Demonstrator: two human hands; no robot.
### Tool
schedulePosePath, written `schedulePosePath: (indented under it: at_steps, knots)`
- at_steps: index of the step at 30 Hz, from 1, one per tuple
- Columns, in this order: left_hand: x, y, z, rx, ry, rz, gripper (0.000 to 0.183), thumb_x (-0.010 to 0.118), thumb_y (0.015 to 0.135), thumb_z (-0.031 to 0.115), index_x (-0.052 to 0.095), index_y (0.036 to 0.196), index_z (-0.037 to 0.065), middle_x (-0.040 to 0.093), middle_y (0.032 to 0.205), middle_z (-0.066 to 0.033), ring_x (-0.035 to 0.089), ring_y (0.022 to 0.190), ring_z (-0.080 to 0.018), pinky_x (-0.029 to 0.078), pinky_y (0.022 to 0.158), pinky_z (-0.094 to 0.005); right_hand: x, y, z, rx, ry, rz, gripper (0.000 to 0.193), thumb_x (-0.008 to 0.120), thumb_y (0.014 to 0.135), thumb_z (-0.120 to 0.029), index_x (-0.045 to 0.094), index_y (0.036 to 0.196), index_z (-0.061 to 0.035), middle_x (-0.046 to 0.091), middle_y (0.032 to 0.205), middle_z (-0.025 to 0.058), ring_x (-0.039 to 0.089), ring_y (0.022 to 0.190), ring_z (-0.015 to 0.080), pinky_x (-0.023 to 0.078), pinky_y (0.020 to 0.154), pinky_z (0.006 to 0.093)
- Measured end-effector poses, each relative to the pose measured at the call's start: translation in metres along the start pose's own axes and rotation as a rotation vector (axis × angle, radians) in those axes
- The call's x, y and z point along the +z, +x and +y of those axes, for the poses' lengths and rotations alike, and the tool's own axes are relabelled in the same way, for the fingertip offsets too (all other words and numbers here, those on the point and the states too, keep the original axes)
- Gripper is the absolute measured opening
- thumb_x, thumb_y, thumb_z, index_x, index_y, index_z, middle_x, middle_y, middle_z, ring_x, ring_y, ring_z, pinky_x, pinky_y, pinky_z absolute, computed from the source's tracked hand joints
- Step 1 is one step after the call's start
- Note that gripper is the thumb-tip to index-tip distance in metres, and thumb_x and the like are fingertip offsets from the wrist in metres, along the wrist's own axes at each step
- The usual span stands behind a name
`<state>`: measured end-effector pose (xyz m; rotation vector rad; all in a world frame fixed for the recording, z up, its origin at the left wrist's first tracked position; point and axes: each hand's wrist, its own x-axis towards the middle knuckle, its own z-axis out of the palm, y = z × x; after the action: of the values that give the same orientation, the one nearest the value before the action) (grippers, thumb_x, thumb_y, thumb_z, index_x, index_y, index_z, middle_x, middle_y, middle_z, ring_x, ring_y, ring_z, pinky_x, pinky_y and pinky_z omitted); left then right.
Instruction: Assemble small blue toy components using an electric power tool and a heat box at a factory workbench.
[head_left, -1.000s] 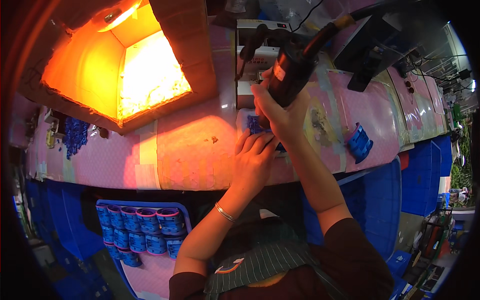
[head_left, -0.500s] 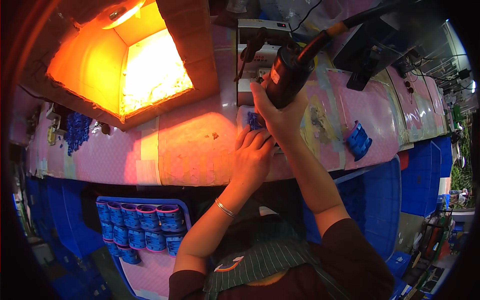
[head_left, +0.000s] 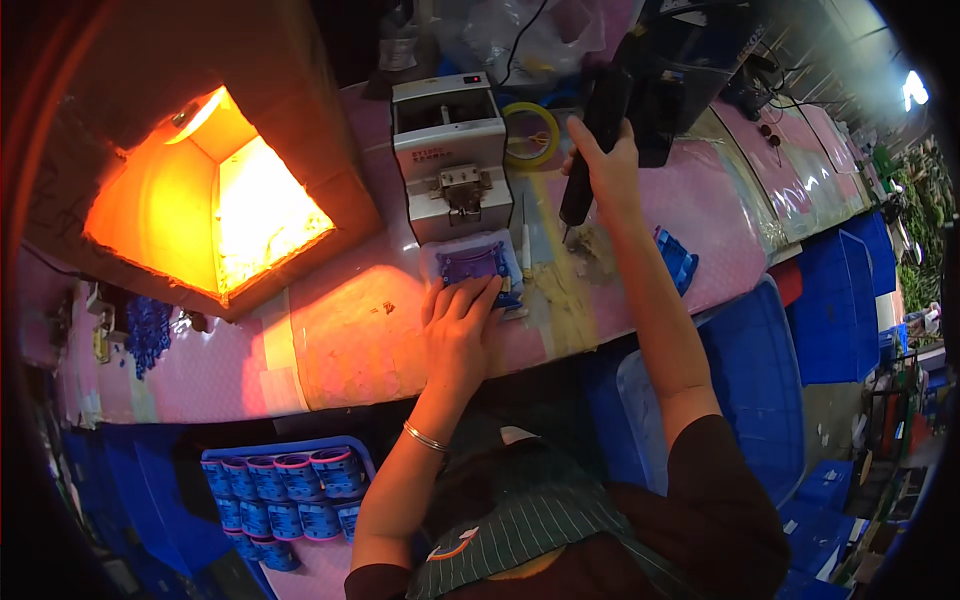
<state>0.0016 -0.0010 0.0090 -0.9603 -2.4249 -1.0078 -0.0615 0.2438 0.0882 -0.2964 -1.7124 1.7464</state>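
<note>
My left hand (head_left: 458, 325) rests flat on the near edge of a small blue part sitting in a pale holder (head_left: 474, 265) on the pink bench (head_left: 340, 340). My right hand (head_left: 610, 165) is raised at the far right of the bench, gripping a black electric screwdriver (head_left: 592, 150) that hangs from a cable, tip pointing down, well clear of the blue part.
A grey screw-feeder box (head_left: 447, 155) stands just behind the holder, with a yellow tape roll (head_left: 530, 135) beside it. A glowing orange cardboard light box (head_left: 210, 200) sits at left. Another blue part (head_left: 678, 258) lies at right. A blue tray of rolls (head_left: 285, 490) and blue bins (head_left: 760, 400) lie below.
My right hand has lifted the screwdriver up and to the right, away from the blue part. My left hand stays on the part.
</note>
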Motion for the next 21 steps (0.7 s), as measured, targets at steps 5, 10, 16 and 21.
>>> schedulePosePath:
  at_steps: [5,10,16,21]
  knots:
    - [0.002,0.001,0.002,-0.001,-0.014,-0.01,0.041,0.073,0.078,0.009,0.067,0.119,0.011,0.065,0.111,-0.0038,0.059,0.107,-0.0245,0.035,0.109,-0.0449,-0.072,0.015,0.033,0.061,-0.252,-0.049,0.058,0.07,0.092,-0.026,0.047,0.137,0.0024,0.066,0.109,0.0132,0.065,0.095,0.0199,0.051,0.086,0.0312]
    - [-0.001,0.002,0.003,-0.011,0.019,0.011,0.043,0.076,0.074,0.01,0.069,0.116,0.011,0.066,0.11,-0.0022,0.061,0.106,-0.0209,0.037,0.108,-0.0436,-0.175,-0.007,-0.012,-0.008,-0.77,-0.737,0.081,0.081,0.075,-0.026,0.045,0.145,-0.0048,0.049,0.146,0.0129,0.047,0.134,0.0266,0.038,0.108,0.0367]
    - [0.001,0.001,0.003,0.007,0.046,0.015,0.044,0.076,0.074,0.01,0.068,0.118,0.01,0.066,0.113,-0.0017,0.061,0.108,-0.0206,0.037,0.108,-0.0438,-0.212,-0.059,-0.032,-0.047,-0.954,-0.854,0.099,0.087,0.062,-0.028,0.042,0.147,-0.0066,0.039,0.153,0.014,0.04,0.139,0.0299,0.034,0.111,0.0384]
    - [0.001,-0.001,0.002,0.005,0.047,0.01,0.045,0.076,0.074,0.011,0.067,0.119,0.01,0.065,0.116,-0.0022,0.06,0.109,-0.021,0.037,0.109,-0.0443,-0.187,-0.072,-0.015,-0.134,-1.141,-0.588,0.096,0.089,0.059,-0.025,0.045,0.141,-0.0042,0.05,0.138,0.0165,0.05,0.127,0.0318,0.043,0.103,0.039]
